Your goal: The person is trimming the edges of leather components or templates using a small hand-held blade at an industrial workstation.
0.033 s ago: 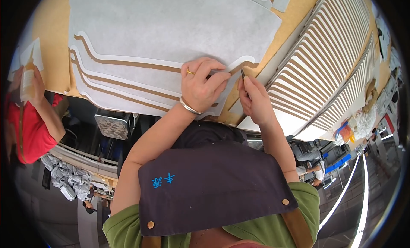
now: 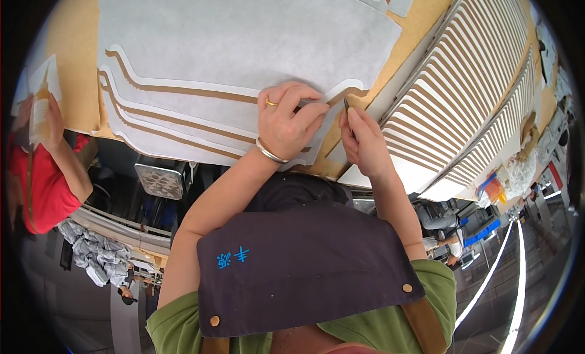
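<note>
A long brown and white strip [image 2: 201, 92] with curved ends lies on a pale grey sheet [image 2: 244, 37]. My left hand [image 2: 291, 119], wearing a ring and a bangle, is over this strip near its right end. Its fingers are bent together; a bit of something dark shows between them, but what they pinch is hidden. Just to the right, my right hand [image 2: 365, 137] is closed around a slim dark pointed tool [image 2: 347, 107], whose kind I cannot make out. The tool's tip is at the strip's curved right end. More strips [image 2: 177, 117] lie nearer me on the sheet.
Right of the sheet, a board [image 2: 396, 165] bears rows of similar brown and white strips [image 2: 451, 92]. At far left, a person in red [image 2: 52, 189] holds a bottle with a pointed nozzle [image 2: 41, 116]. A patterned stool seat [image 2: 159, 180] is beyond the table's near edge.
</note>
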`<state>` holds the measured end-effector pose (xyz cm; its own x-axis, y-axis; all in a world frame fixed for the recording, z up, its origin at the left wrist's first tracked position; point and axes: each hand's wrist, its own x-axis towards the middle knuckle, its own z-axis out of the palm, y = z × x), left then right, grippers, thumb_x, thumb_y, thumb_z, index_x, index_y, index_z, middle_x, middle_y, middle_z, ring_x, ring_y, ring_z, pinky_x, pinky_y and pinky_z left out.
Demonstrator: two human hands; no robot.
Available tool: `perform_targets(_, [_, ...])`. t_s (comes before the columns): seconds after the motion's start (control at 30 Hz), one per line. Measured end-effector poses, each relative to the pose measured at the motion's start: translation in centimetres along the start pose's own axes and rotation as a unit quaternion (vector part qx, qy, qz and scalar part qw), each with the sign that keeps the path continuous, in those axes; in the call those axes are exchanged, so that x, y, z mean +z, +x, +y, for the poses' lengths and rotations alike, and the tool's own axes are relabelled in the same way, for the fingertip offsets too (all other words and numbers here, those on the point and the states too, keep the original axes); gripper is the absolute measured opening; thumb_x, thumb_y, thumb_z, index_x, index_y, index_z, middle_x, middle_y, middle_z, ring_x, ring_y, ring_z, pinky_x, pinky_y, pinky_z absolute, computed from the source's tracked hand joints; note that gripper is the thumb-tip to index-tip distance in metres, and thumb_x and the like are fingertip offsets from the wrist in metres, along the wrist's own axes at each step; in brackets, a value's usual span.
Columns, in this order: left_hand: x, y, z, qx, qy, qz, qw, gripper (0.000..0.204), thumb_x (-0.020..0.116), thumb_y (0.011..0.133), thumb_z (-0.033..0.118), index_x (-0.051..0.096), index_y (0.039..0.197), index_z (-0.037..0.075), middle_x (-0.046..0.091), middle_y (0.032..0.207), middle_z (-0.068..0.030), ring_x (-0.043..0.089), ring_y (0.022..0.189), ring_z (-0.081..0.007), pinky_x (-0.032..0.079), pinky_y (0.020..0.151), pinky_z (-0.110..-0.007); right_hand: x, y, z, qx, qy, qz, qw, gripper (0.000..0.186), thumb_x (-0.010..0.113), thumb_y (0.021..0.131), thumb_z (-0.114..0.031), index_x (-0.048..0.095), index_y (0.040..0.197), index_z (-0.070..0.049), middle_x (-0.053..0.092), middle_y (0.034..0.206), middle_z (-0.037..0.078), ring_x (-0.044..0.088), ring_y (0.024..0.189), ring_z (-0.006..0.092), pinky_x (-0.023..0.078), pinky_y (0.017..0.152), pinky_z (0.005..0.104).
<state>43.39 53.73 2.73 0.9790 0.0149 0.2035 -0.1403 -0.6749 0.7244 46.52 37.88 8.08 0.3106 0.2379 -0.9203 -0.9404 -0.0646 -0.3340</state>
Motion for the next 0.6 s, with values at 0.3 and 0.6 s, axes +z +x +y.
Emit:
perform_targets(0.3, [-0.06, -0.08, 0.02, 0.0, 0.003, 0.009, 1.0, 0.022, 0.071, 0.054, 0.009, 0.063, 0.072, 0.018, 0.056, 0.086, 0.005, 0.052, 0.084, -0.0163, 0.032, 0.072, -0.031, 0.21, 0.48, -0.47, -0.008, -0.012, 0.009, 1.0, 0.03, 0.038, 0.093, -0.035, 0.045, 0.081, -0.008, 0.032, 0.051, -0.005, 0.023, 0.037, 0.0031, 0.019, 0.033, 0.019])
perform_targets(0.6, [0.05, -0.07, 0.0, -0.002, 0.003, 0.011, 1.0, 0.021, 0.071, 0.055, 0.01, 0.063, 0.072, 0.018, 0.056, 0.086, 0.0054, 0.052, 0.085, -0.0158, 0.031, 0.073, -0.031, -0.05, 0.6, -0.83, 0.004, 0.007, -0.001, 1.0, 0.029, 0.038, 0.093, -0.034, 0.045, 0.081, -0.008, 0.031, 0.05, -0.006, 0.022, 0.037, 0.0027, 0.017, 0.032, 0.019])
